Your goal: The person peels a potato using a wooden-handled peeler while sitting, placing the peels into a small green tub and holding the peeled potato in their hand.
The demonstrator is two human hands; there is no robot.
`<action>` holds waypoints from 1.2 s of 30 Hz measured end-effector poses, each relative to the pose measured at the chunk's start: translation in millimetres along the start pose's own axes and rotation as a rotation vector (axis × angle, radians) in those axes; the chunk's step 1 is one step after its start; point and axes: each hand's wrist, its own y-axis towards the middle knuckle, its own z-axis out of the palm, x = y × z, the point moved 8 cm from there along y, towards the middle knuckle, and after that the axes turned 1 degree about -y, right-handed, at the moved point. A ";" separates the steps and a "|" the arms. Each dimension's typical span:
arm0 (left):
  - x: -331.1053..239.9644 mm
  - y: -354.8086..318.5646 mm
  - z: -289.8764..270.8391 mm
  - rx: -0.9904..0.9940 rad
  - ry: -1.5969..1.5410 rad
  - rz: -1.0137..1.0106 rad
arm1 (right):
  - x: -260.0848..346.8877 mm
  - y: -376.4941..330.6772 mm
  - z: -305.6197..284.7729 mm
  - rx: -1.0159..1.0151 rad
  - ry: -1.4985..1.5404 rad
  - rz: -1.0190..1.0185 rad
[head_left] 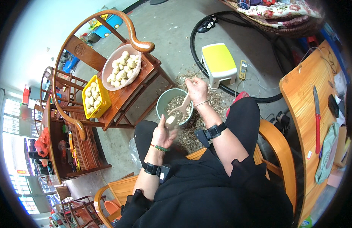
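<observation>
Held in my left hand (162, 133) is a small roundish pale-and-brown vegetable (171, 121), partly peeled; motion blurs it and I cannot tell its kind. My right hand (198, 90) is closed round the handle of a beige Y-shaped peeler (179, 109), whose forked head is close to the vegetable. Both hands are over a pale green bucket (163, 102) with brown peelings inside. Ahead to the left, a wooden armchair (124, 99) carries a pink basin (105, 75) and a yellow basket (104, 103), both filled with several pale, peeled round pieces.
Scattered peelings (189, 140) cover the floor round the bucket. Beyond it stands a white stool with a yellow-green top (218, 57), beside a power strip (242, 70) and a black hose (192, 49). On the wooden table (297, 98) at right lies a red-handled knife (317, 125).
</observation>
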 end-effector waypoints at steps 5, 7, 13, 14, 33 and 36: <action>-3.7 -0.1 -11.8 -0.184 0.011 0.103 | 22.0 -15.3 8.4 0.024 -0.177 -0.065; -2.2 -0.2 -7.1 -0.207 0.019 0.117 | 23.2 -20.8 14.3 0.055 -0.157 -0.096; -5.1 -5.6 -13.7 -0.251 0.098 0.167 | 1.3 -11.9 3.7 -0.051 -0.166 -0.026; -5.0 -4.2 -17.0 -0.234 0.106 0.165 | 4.5 -5.7 -7.2 -0.113 -0.240 -0.128; -14.0 -8.2 9.9 -0.170 -0.028 0.266 | 25.8 -23.8 12.6 0.008 -0.220 -0.089; -17.1 -5.1 6.7 -0.177 0.040 0.321 | 14.1 -14.7 -1.1 -0.103 -0.268 -0.120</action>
